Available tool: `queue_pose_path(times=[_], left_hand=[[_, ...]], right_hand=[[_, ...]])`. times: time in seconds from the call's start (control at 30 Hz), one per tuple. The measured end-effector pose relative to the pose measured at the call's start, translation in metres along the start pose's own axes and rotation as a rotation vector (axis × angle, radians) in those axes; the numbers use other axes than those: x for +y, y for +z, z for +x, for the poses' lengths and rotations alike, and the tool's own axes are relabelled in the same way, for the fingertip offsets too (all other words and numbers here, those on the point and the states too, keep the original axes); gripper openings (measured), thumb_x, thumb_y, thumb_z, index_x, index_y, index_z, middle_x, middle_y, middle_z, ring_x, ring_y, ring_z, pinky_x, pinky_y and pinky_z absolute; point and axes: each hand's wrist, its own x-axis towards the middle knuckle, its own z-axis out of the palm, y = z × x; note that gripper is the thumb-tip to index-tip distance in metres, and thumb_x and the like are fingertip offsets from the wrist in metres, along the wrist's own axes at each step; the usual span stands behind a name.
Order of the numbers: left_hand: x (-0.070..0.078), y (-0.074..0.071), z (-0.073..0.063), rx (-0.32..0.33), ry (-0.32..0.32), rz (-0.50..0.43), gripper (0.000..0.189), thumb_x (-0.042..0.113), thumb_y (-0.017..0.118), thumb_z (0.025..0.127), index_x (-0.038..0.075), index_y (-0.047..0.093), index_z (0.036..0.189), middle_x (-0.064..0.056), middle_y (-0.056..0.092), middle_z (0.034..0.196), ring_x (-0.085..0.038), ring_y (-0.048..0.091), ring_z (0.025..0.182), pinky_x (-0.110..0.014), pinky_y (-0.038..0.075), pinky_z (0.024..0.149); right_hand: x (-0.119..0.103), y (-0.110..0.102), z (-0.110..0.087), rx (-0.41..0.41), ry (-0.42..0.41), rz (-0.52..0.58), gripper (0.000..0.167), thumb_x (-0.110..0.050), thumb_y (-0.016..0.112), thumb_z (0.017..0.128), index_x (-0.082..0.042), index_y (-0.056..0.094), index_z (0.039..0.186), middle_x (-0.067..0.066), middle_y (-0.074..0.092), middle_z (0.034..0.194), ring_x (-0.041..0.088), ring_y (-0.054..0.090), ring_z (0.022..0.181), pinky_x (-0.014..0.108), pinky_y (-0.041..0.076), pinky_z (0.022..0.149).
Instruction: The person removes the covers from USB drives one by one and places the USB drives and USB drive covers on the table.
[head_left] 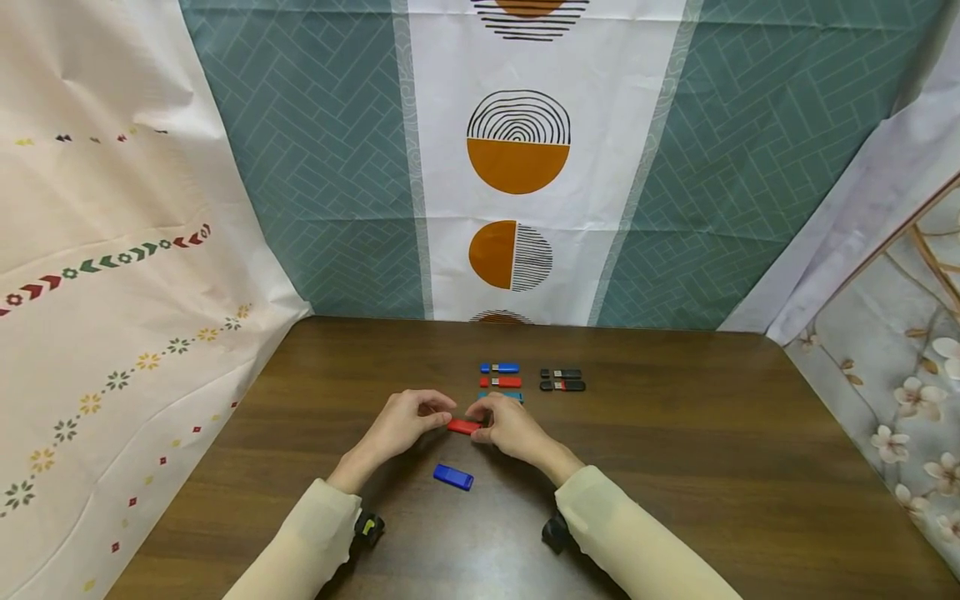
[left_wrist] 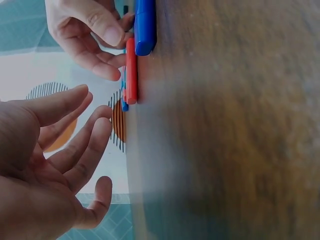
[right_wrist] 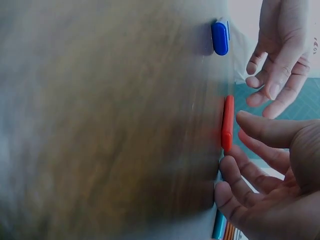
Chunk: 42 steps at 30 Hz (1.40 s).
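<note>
A capped red USB stick [head_left: 463,426] lies on the table between the two hands. My left hand [head_left: 407,423] hovers by its left end, fingers loosely bent and apart from it in the left wrist view. Around the right end is my right hand [head_left: 510,427]; in the right wrist view its spread thumb and fingers stand close to the red stick [right_wrist: 227,124] without a visible pinch, and I cannot tell whether a fingertip touches. Nearer to me lies a blue USB stick [head_left: 453,477], slightly slanted.
Behind the hands lie a blue stick [head_left: 499,367], a red stick [head_left: 500,382] and a light-blue stick [head_left: 501,397] partly hidden by the right hand. To their right are a black stick [head_left: 561,374] and a black-and-red stick [head_left: 562,386]. Patterned cloth [head_left: 345,167] hangs behind the table.
</note>
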Motion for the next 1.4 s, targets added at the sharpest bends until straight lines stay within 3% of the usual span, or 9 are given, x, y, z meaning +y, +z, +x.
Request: queue_pose_path(times=[0.67,1.0,1.2,1.4], left_hand=[[0.001,0.001,-0.005,-0.01,-0.016,0.005,0.017,0.014,0.078,0.095,0.012,0.079,0.112,0.005,0.074,0.095,-0.012,0.066,0.087,-0.036,0.055,0.08],[0.011,0.004,-0.001,0.002,0.018,-0.005,0.018,0.014,0.078,0.095,0.011,0.079,0.112,0.005,0.075,0.098,-0.013,0.068,0.09,-0.037,0.057,0.082],[0.018,0.01,0.004,0.012,0.023,-0.001,0.017,0.015,0.079,0.094,0.013,0.079,0.111,0.005,0.076,0.098,-0.013,0.069,0.089,-0.036,0.057,0.081],[0.028,0.016,0.008,0.009,0.012,-0.033,0.016,0.018,0.079,0.095,0.016,0.079,0.111,0.006,0.076,0.097,-0.012,0.069,0.088,-0.033,0.058,0.078]], right_hand=[[-0.005,0.005,0.0,0.008,0.001,-0.125,0.019,-0.004,0.082,0.089,-0.007,0.078,0.107,0.0,0.061,0.091,0.015,0.054,0.084,0.035,0.049,0.077],[-0.004,-0.01,-0.005,0.03,-0.029,-0.126,0.018,-0.002,0.079,0.09,-0.006,0.079,0.108,0.001,0.061,0.093,0.018,0.059,0.087,0.038,0.051,0.079],[0.002,-0.022,-0.011,0.064,-0.067,-0.098,0.017,0.0,0.078,0.09,-0.005,0.079,0.106,0.004,0.061,0.093,0.014,0.058,0.078,0.031,0.05,0.071],[0.006,-0.038,-0.022,0.101,-0.041,-0.039,0.019,0.0,0.078,0.091,-0.004,0.079,0.11,0.005,0.062,0.096,0.013,0.058,0.079,0.028,0.049,0.069]])
